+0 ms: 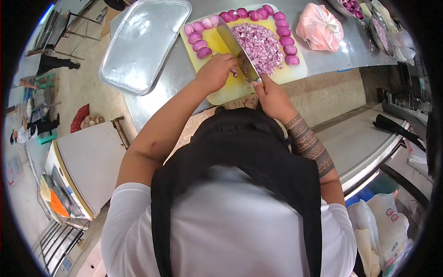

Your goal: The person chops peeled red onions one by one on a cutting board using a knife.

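Observation:
A large kitchen knife (240, 50) slants across a yellowish cutting board (228, 92), its handle gripped in my right hand (275, 98). My left hand (216, 71) is closed just left of the blade, with a small piece of red onion (234, 71) showing at its fingertips. Most of that piece is hidden by the fingers. To the right of the blade lies a heap of chopped red onion (258, 46). Peeled onion halves (284, 40) line the board's right edge, and more stand along its top and left.
A metal tray (140, 44) sits left of the board on the steel table (323, 64). To the right are a tied plastic bag (320, 27) and metal bowls (380, 34) with onions. A white chest (92, 161) stands on the floor at left; people are farther off.

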A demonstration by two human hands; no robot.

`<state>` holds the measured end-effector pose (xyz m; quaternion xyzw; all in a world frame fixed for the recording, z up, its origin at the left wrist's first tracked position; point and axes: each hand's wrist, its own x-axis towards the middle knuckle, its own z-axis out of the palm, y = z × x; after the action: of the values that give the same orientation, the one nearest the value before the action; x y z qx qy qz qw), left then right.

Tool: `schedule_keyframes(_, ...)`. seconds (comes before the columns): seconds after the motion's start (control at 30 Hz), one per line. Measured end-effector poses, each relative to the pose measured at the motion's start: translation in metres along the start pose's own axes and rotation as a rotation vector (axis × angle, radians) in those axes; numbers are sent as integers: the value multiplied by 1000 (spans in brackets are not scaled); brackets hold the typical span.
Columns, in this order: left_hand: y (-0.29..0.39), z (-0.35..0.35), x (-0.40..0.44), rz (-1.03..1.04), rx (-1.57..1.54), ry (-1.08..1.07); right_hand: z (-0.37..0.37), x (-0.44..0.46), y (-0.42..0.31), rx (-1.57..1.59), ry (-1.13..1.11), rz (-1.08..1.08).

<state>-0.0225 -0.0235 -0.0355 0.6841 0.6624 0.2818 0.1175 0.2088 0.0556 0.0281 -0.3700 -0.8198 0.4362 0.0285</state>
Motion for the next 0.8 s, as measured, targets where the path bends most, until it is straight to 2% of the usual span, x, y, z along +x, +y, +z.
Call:
schedule_keyframes(0.07, -9, 5, 6, 6, 6, -186, 1, -2, -7, -65, 30, -41)
schedule_keyframes(0.17, 2, 14, 6, -93, 61, -152, -7, -12, -34, -16, 32, -25)
schedule_keyframes(0.27, 9, 13, 1, -163, 26, -153, 19, -3, -8, -40, 55, -21)
schedule_keyframes(0.37, 7, 18, -4, -144, 23, -111, -7, -8, -29, 22, -41, -32)
schedule_keyframes(0.47, 6, 17, -3, -168, 77, -160, 15, -10, -16, -12, 17, -19)
schedule_keyframes(0.57, 11, 12, -4, -168, 63, -129, 4, -10, -23, -17, 2, -64)
schedule_keyframes(0.67, 11, 18, -7, -201, 130, -111, -4, -19, -40, -1, -34, -18)
schedule_keyframes(0.8, 8, 20, -6, -169, 101, -70, 8, -11, -18, -1, -12, -17)
